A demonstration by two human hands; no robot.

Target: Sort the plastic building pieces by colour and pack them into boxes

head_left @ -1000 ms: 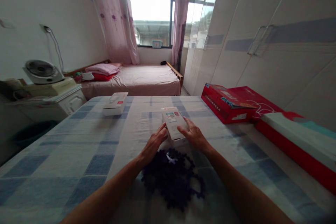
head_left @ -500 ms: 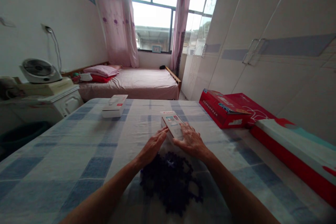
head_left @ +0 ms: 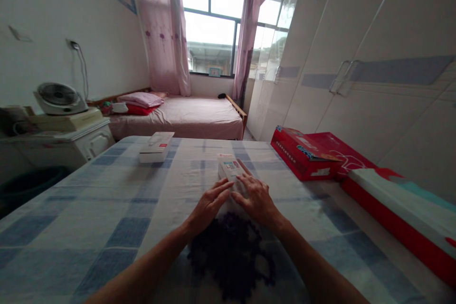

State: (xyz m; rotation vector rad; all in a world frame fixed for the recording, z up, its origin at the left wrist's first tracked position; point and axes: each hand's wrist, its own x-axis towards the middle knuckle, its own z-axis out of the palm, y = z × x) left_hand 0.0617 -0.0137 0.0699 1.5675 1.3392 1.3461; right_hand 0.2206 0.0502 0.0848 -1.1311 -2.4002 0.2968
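White cardboard, the small box (head_left: 228,167) lies at the middle of the tabletop (head_left: 107,199), and your right grip (head_left: 254,197) rests flat on its near end, fingers spread, not clamped. Your left grip (head_left: 208,206) is spread flat too, fingertips touching the box's left side; a dark bead heap (head_left: 228,256) lies between your wrists, toward the near edge.

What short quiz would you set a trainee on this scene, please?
1. True or false: the right hand rests on the small white box.
2. What lies between the forearms, nearer the person than that box? A: dark bead pile; B: red carton; C: fan.
3. Fill in: the second white box lies on the checked cloth to the ___ of the left hand.
Key: 1 true; 2 A; 3 left.
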